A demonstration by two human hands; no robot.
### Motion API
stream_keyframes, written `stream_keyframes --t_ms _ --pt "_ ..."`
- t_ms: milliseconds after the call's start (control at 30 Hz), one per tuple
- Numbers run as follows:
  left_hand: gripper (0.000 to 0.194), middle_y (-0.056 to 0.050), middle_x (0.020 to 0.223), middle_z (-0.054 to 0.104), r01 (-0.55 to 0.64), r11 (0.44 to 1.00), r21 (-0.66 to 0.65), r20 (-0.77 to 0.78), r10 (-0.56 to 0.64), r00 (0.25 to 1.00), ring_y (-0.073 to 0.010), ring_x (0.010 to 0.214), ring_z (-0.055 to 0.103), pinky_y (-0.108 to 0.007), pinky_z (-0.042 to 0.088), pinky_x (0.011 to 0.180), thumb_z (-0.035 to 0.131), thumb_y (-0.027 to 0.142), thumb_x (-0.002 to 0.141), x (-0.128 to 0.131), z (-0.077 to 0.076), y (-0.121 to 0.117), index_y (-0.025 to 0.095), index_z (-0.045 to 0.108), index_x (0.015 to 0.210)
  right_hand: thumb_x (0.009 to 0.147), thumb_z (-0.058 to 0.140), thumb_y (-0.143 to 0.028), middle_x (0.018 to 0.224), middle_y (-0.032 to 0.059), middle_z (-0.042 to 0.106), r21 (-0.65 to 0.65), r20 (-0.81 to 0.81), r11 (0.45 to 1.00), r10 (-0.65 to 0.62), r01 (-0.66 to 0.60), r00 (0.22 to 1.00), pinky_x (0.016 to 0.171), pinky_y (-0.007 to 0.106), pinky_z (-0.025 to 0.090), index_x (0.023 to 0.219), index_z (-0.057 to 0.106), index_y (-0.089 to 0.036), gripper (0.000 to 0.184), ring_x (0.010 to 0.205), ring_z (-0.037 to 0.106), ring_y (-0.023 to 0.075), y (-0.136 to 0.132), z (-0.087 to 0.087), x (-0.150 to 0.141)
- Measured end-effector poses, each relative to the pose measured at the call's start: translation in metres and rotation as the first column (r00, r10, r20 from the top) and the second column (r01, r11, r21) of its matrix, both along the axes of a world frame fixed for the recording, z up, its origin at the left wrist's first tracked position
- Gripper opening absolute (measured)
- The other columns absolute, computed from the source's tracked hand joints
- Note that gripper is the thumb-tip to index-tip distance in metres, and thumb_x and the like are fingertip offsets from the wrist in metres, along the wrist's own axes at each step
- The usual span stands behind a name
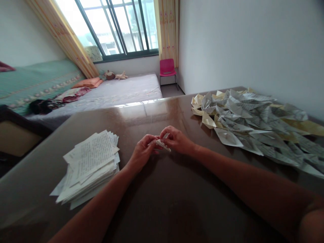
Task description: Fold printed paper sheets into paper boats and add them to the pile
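Observation:
Over the middle of the brown table, my left hand pinches a small piece of folded paper with print on it. My right hand grips the same paper from the other side, its thumb and forefinger bent together at the upper edge. The fingers cover much of the paper, so its exact folded form cannot be made out. To the left of my left hand lies a stack of printed paper sheets. A large heap of folded paper boats, white and yellowish, spreads to the right of my right hand.
The glossy brown table reaches from my arms to a bed beyond it. A pink chair stands by the far wall under the curtain. At the left edge is a dark-framed chair back. A white wall runs along the right.

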State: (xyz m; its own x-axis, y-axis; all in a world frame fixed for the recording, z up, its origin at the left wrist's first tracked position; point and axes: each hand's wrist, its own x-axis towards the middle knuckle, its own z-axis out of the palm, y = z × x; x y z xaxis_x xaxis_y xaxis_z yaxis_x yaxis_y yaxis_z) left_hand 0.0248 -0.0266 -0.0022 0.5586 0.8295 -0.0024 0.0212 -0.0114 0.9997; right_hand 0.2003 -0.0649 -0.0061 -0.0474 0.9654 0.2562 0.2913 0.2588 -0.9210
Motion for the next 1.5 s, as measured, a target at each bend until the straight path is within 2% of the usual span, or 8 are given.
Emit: stream_keyframes --t_ms 133,267,667,867,1000,1300,1400,1500 --pt "0.03 0.002 0.08 0.061 -0.018 0.999 -0.036 -0.012 0.017 1.0 -0.0113 0.07 0.06 -0.022 0.053 0.06 0.068 0.041 0.076 0.001 -0.002 -0.001 0.016 0.056 0.089 0.084 0.059 -0.031 0.07 -0.0013 0.059 -0.089 0.014 0.987 0.136 -0.134 0.991 0.053 0.019 0.041 0.091 0.06 -0.015 0.017 0.06 0.054 0.0088 -0.002 0.001 0.001" --pt "0.03 0.003 0.077 0.06 -0.017 0.998 -0.055 -0.032 0.015 0.999 -0.0089 0.066 0.059 -0.02 0.052 0.06 0.068 0.04 0.075 0.001 -0.003 0.0 0.016 0.056 0.088 0.074 0.072 -0.035 0.08 0.0008 0.063 -0.151 -0.01 0.953 0.263 -0.261 0.965 0.06 0.022 0.046 0.103 0.06 -0.015 0.037 0.073 0.059 0.0124 0.001 -0.002 0.009" --pt "0.029 0.0 0.081 0.063 0.058 0.996 -0.069 -0.013 -0.059 0.998 -0.0105 0.073 0.061 -0.024 0.054 0.071 0.065 0.04 0.079 0.001 -0.004 0.0 0.014 0.058 0.089 0.073 0.073 -0.028 0.08 -0.0006 0.063 -0.213 -0.031 0.908 0.363 -0.361 0.931 0.061 0.021 0.046 0.102 0.062 -0.015 0.034 0.07 0.058 0.0104 0.004 0.002 0.022" --pt "0.026 -0.001 0.077 0.061 0.027 0.995 -0.098 0.019 -0.025 1.0 -0.0119 0.073 0.06 -0.028 0.055 0.074 0.057 0.037 0.083 0.001 -0.002 -0.001 0.012 0.06 0.09 0.078 0.069 -0.031 0.092 0.0031 0.064 -0.057 0.125 0.955 0.295 -0.29 0.947 0.067 0.023 0.048 0.098 0.063 -0.015 0.026 0.077 0.059 0.0112 0.003 0.001 0.019" --pt "0.025 -0.001 0.078 0.062 0.025 0.995 -0.096 0.01 -0.025 1.0 -0.0112 0.072 0.059 -0.027 0.055 0.073 0.057 0.036 0.082 0.002 0.0 -0.002 0.013 0.06 0.09 0.075 0.072 -0.033 0.096 0.0036 0.064 -0.044 0.16 0.947 0.32 -0.317 0.934 0.071 0.024 0.05 0.101 0.063 -0.016 0.032 0.082 0.06 0.0127 0.003 0.0 0.019" --pt "0.043 -0.006 0.082 0.067 0.058 0.991 -0.117 0.033 -0.055 0.998 -0.0154 0.079 0.063 -0.029 0.054 0.075 0.051 0.052 0.085 -0.001 -0.001 -0.002 0.012 0.063 0.094 0.082 0.065 -0.032 0.09 0.0036 0.066 -0.113 0.14 0.929 0.365 -0.352 0.92 0.069 0.024 0.049 0.104 0.063 -0.014 0.029 0.078 0.06 0.0123 0.001 0.007 0.022" --pt "0.048 -0.007 0.084 0.068 0.084 0.995 -0.048 -0.017 -0.084 0.996 -0.0168 0.079 0.064 -0.028 0.053 0.073 0.052 0.058 0.084 0.0 0.001 -0.004 0.012 0.063 0.096 0.081 0.066 -0.032 0.088 0.0028 0.065 -0.119 0.128 0.927 0.37 -0.357 0.92 0.067 0.023 0.048 0.104 0.063 -0.014 0.029 0.076 0.059 0.0112 0.002 0.005 0.023" --pt "0.043 -0.004 0.081 0.068 0.125 0.986 0.107 -0.161 -0.107 0.981 -0.0156 0.073 0.063 -0.025 0.05 0.067 0.066 0.048 0.077 0.0 0.002 -0.004 0.013 0.061 0.102 0.082 0.066 -0.032 0.087 0.0021 0.065 -0.149 0.089 0.915 0.39 -0.375 0.917 0.064 0.021 0.046 0.105 0.062 -0.014 0.03 0.073 0.058 0.0103 0.003 0.003 0.025"
